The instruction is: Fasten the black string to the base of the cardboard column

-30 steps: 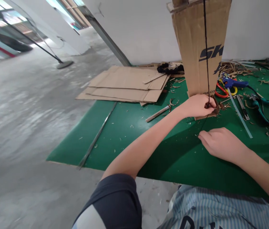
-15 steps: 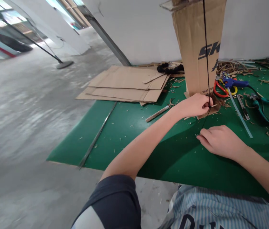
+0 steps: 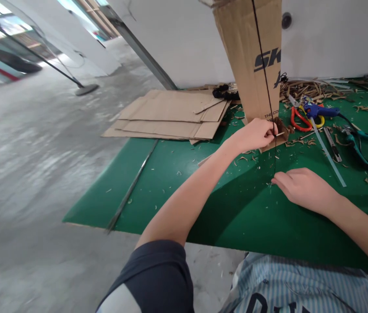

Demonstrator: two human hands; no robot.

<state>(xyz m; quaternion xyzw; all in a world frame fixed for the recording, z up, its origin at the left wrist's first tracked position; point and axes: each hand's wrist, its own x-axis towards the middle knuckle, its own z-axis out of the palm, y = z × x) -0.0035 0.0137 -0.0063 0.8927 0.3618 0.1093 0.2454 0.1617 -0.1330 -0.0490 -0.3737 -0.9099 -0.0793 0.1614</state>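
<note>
A tall brown cardboard piece (image 3: 252,56) with dark printing stands upright on the green table, its top cut off by the frame. Down its front runs a black string (image 3: 264,69). Near the base my left hand (image 3: 258,132) is closed in a pinch on the string, with a thin pale stick (image 3: 279,134) poking out at the fingertips. Lower and to the right, my right hand (image 3: 304,187) pinches the string's lower end between thumb and forefinger. The string looks straight between the two hands. A folded cardboard base (image 3: 280,141) is partly behind my left hand.
Flat cardboard sheets (image 3: 170,108) lie at the back left. On the right are red-handled scissors (image 3: 301,124), a blue glue gun (image 3: 323,111), a utility knife (image 3: 333,143) and teal-handled pliers (image 3: 356,150). Cardboard scraps (image 3: 314,91) litter the back. A metal strip (image 3: 133,187) crosses the table's left part.
The tall cardboard piece has shifted left, and my left hand has gone left and slightly up with the string. My right hand has barely moved, still pinching the string's lower end.
</note>
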